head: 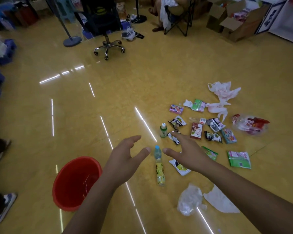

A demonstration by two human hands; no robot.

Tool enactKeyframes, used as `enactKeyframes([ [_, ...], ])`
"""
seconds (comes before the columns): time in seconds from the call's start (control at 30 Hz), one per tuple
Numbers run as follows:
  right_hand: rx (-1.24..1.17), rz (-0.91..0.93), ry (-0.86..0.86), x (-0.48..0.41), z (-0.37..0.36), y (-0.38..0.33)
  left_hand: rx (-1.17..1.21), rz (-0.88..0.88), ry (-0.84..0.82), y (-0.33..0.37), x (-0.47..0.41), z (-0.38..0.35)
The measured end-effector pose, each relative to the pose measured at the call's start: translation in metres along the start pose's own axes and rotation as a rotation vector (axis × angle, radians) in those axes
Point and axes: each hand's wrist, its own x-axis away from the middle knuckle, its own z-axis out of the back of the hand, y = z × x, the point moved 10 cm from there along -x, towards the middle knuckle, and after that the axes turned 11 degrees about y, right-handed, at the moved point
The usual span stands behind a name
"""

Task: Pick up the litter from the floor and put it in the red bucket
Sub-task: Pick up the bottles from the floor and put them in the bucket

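The red bucket [71,181] stands on the yellow floor at lower left, with nothing visible inside. Litter is scattered to its right: a yellow bottle with a blue cap [159,171] lies between my hands, a small green bottle [163,130] stands upright beyond it, and several wrappers and packets [196,130] spread further right. A clear plastic bag [189,200] and a white paper scrap [218,200] lie near me. My left hand [125,157] and my right hand [186,154] hover open above the floor, holding nothing.
A swivel chair [108,46] and a fan base [72,41] stand at the back. A seated person [161,14] and cardboard boxes [235,22] are at the far right. Shoes [0,210] of a bystander show at the left edge.
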Motion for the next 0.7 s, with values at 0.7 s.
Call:
enactKeyframes([
  [0.7, 0.100, 0.096, 0.027, -0.111, -0.263, 0.225, -0.053, -0.125, 0.004, -0.240, -0.079, -0.248],
])
